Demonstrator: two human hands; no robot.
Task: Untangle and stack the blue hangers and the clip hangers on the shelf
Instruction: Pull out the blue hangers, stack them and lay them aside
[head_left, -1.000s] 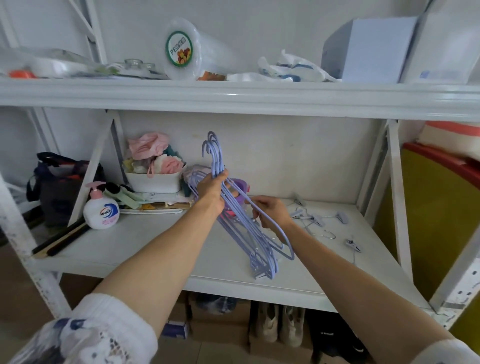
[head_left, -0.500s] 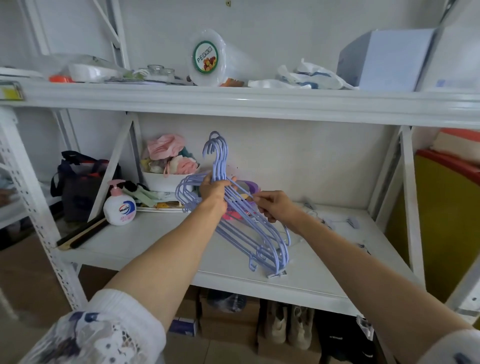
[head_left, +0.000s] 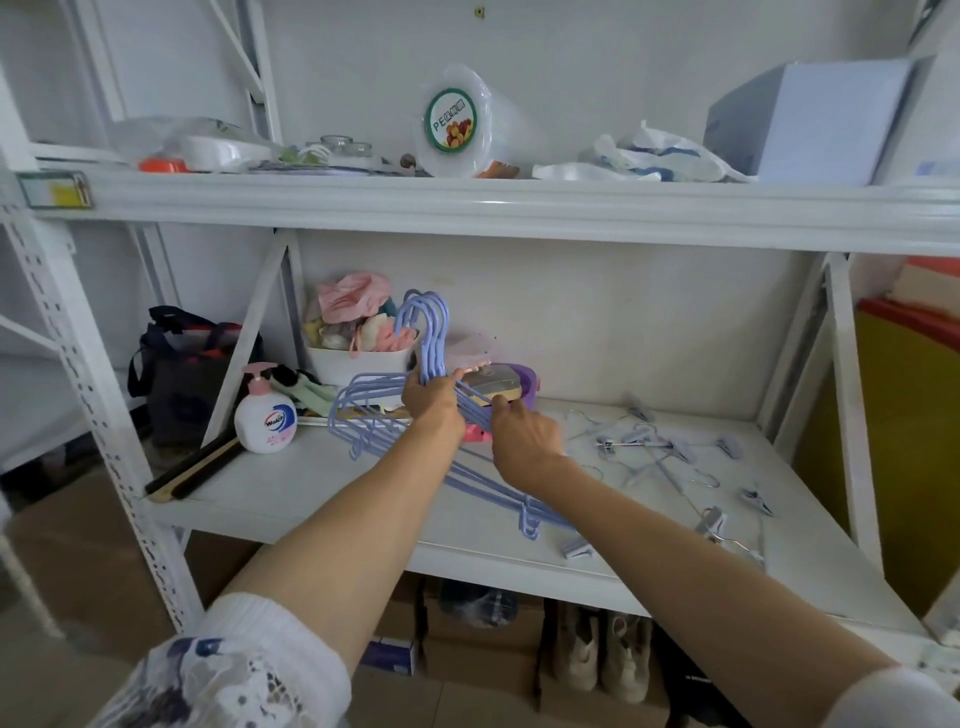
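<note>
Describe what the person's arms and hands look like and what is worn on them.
Both forearms are bare. The left sleeve is white lace-like fabric with dark blue patches, pushed up near the elbow. The right sleeve is plain white. No gloves on the left hand or right hand; no visible rings, watch or bracelets.

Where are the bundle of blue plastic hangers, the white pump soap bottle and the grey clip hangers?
Blue plastic hangers (head_left: 423, 332): head view, hooks.
White pump soap bottle (head_left: 265, 423): head view, label.
Grey clip hangers (head_left: 647, 441): head view, clip bar.

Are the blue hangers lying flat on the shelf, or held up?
Held up, tilted. The left hand grips the blue hangers below their hooks, which point upward; the right hand holds one arm. Their lower ends reach the shelf.
</note>
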